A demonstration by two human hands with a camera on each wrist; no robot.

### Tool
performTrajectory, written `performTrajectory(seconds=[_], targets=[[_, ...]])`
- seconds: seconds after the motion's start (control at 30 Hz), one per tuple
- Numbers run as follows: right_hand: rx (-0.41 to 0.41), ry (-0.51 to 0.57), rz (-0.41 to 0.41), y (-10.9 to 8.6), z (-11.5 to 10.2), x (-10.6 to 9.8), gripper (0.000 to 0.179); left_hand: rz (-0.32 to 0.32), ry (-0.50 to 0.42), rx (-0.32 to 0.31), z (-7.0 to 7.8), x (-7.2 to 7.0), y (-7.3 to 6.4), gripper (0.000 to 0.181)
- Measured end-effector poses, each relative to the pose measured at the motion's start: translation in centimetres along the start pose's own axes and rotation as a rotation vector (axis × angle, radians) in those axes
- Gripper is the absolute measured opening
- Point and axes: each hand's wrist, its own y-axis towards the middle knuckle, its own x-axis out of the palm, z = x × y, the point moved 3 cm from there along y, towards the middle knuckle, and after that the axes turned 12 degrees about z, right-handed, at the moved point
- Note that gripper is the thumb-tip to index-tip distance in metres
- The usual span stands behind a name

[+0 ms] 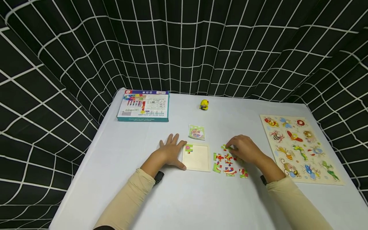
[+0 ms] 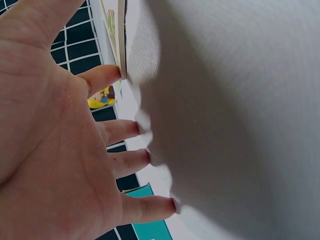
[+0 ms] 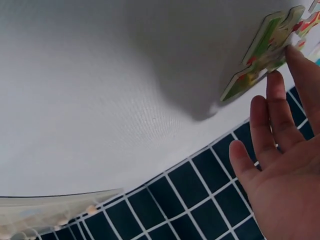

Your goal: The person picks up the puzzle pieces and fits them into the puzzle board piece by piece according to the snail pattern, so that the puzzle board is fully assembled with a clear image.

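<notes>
My left hand point(image 1: 170, 152) lies with spread fingers along the left edge of a square wooden puzzle tray point(image 1: 200, 159). In the left wrist view its fingertips point(image 2: 131, 128) reach down to the tabletop, one right at the tray's edge. A puzzle piece point(image 1: 188, 148) with a pink shape on green sits in the tray's upper left corner. My right hand point(image 1: 244, 148) is over the loose puzzle pieces point(image 1: 229, 171) to the right of the tray. Its fingertips touch a green-edged piece point(image 1: 224, 147) at the top of the group; the thumb's contact is hidden.
A small picture card point(image 1: 196, 132) lies behind the tray, and a yellow toy duck point(image 1: 204, 104) stands farther back. A flat box point(image 1: 143, 107) lies at the back left. At the right is a wooden insect peg board point(image 1: 300, 150). Dark gridded curtains point(image 1: 184, 48) surround the table.
</notes>
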Motion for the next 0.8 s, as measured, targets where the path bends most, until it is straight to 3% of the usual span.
performTrajectory(seconds=[0.17, 0.53, 0.8], targets=[[-0.045, -0.011, 0.021, 0.7, -0.8, 0.0, 0.021, -0.001, 0.007, -0.003, 0.0, 0.0, 0.1, 0.11], [-0.179, 0.028, -0.014, 3.9, -7.3, 1.7, 0.023, -0.001, 0.018, -0.009, 0.1, 0.2, 0.2, 0.109], [-0.23, 0.046, -0.01, 4.9, -8.7, 3.0, 0.021, -0.008, 0.031, -0.011, 0.2, -0.1, 0.0, 0.11]])
